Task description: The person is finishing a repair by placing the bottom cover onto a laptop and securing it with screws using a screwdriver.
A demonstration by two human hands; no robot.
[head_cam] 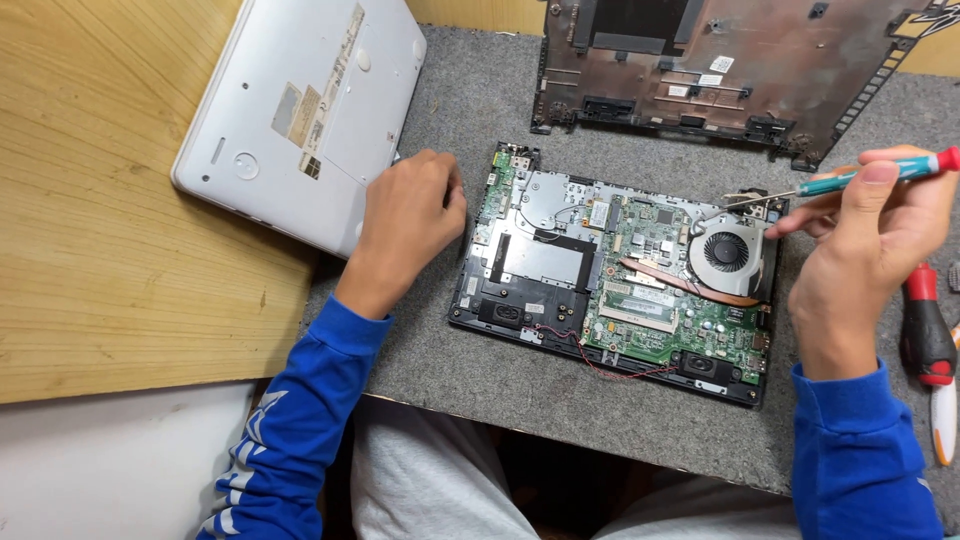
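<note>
Right hand [870, 250] pinches a teal screwdriver [860, 176], tip down by the fan [725, 252] at the open laptop's [610, 275] far right corner. Left hand [410, 215] is curled loose, holding nothing, resting on the grey mat [470, 370] by the laptop's left edge.

**Colours around the two hands**

The screwdriver [868, 172] in the right hand [868, 250] has a teal handle with a red cap. Below its tip, a black fan [724, 252] sits on the green board [668, 310]. Beside the left hand [408, 222] lies a silver-white laptop [300, 110]. The mat [450, 370] is speckled grey, and both sleeves [300, 420] are bright blue.
</note>
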